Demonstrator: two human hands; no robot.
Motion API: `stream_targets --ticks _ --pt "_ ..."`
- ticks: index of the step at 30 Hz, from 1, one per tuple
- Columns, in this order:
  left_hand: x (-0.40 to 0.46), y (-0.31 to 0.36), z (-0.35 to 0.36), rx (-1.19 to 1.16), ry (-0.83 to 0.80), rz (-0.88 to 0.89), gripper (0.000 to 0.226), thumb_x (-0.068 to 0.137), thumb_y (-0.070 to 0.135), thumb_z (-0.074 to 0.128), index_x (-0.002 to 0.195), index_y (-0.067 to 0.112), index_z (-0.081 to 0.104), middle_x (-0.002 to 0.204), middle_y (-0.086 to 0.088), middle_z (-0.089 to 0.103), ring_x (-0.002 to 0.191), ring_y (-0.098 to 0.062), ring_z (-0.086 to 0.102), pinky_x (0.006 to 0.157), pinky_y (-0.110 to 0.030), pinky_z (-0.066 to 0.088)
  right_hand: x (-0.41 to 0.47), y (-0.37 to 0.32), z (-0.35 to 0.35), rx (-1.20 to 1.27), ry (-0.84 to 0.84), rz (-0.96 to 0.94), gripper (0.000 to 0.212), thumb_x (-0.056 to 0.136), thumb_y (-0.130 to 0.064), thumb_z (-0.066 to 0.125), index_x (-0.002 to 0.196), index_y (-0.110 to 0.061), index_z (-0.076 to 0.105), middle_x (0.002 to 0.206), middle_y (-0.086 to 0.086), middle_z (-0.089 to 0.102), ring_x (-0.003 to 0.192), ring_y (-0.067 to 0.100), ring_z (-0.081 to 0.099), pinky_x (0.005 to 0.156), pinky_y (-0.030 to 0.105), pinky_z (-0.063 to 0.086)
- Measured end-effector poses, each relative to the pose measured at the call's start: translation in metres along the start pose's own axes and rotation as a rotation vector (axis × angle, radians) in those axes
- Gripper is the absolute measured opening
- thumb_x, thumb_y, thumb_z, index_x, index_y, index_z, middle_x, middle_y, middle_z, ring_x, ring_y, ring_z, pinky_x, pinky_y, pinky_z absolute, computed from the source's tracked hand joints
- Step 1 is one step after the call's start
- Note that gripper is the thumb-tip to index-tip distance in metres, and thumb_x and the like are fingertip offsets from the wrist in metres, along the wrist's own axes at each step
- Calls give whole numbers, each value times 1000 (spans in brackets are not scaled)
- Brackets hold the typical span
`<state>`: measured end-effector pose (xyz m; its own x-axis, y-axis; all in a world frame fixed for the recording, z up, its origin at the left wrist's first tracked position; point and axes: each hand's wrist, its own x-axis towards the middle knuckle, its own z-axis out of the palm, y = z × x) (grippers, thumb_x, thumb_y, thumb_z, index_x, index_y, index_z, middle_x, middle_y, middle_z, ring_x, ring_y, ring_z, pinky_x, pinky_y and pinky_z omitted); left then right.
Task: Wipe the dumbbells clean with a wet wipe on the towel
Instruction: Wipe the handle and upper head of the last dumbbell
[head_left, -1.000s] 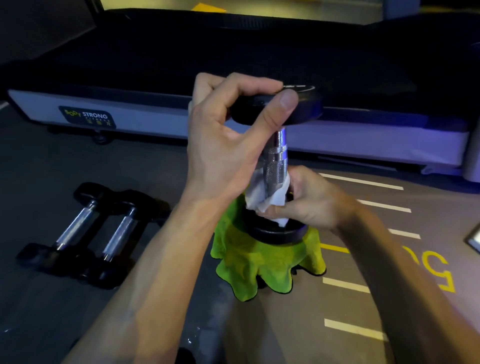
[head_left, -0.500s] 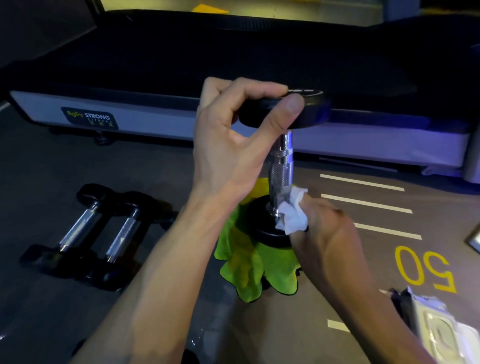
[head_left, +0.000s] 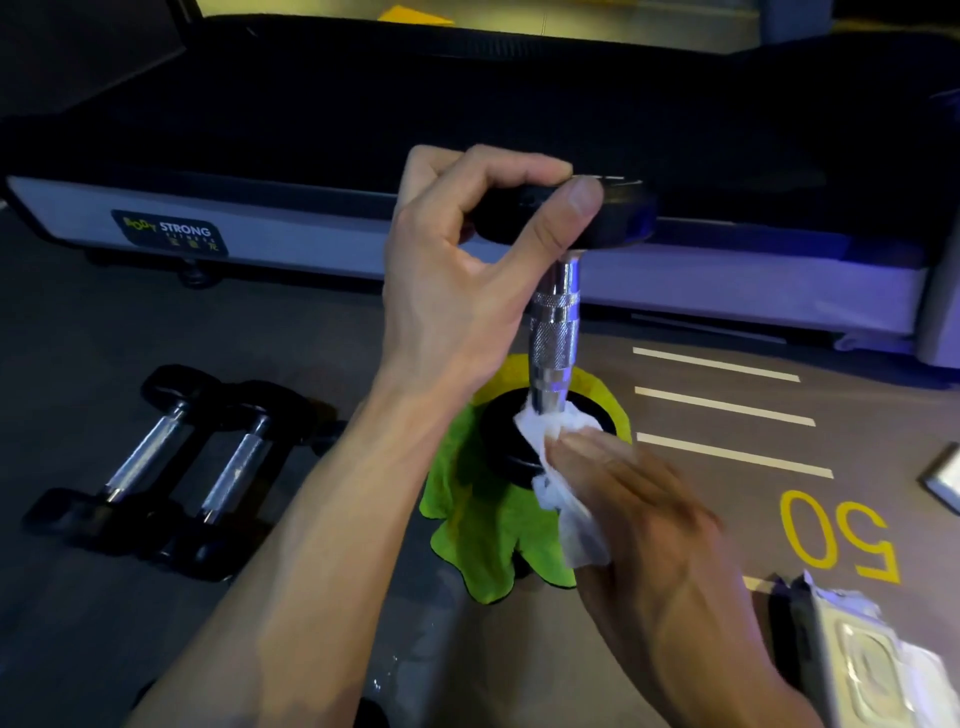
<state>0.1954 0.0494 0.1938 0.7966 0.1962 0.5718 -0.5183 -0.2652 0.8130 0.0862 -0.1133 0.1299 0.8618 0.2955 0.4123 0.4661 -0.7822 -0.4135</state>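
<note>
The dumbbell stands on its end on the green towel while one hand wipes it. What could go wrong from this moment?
1. The dumbbell is upright, steadied only by left hand fingertips on its top head; it may tip or slip.
2. The green towel is bunched, an uneven base.
3. The right hand presses the wet wipe on the lower head; a sideways push could topple it toward the two dumbbells nearby.

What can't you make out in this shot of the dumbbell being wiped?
All in the head view:
- Top plate of the upright dumbbell: largely covered by the left hand.
- Part of the wet wipe lies under the right hand.
- Wipe packet: cut off by the bottom-right edge.
- Two dumbbells on the floor: dark ends, too dim to judge cleanliness.
- Green towel: middle hidden under the bottom plate.
</note>
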Motion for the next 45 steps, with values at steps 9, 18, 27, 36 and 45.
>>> stream_targets --ticks 9,18,27,36,45 --pt "-2 2 -2 16 -15 3 11 91 40 78 100 36 73 105 6 55 99 -17 66 94 -46 56 22 -36 17 -195 -166 10 49 88 -21 37 119 -8 73 116 5 76 113 25 67 93 32 57" --pt "-7 4 -5 32 -46 16 12 92 39 77 102 34 72 108 3 54 100 -15 64 92 -38 56 51 -44 57 -229 -237 -15 36 98 -28 35 92 -16 69 90 5 75 101 27 68 85 37 56" --pt "-2 2 -4 1 -57 -21 11 92 39 77 101 34 73 106 6 55 102 -12 65 96 -39 55 47 18 -20 818 322 504 36 112 -17 41 94 -17 72 93 -12 80 96 8 75 83 23 56" --pt "-1 -1 -8 1 -36 -22 10 95 30 77 103 25 73 104 9 54 91 9 60 87 -12 45 86 -27 20 1143 35 422 73 88 -57 40 151 -22 48 151 -7 56 144 11 46 124 50 28" --pt "3 -4 -3 24 -29 -7 10 94 35 75 101 28 72 102 7 53 91 5 59 87 -17 45 113 -21 26 650 265 390 31 102 -26 35 106 -11 63 98 1 68 90 17 59 87 44 48"
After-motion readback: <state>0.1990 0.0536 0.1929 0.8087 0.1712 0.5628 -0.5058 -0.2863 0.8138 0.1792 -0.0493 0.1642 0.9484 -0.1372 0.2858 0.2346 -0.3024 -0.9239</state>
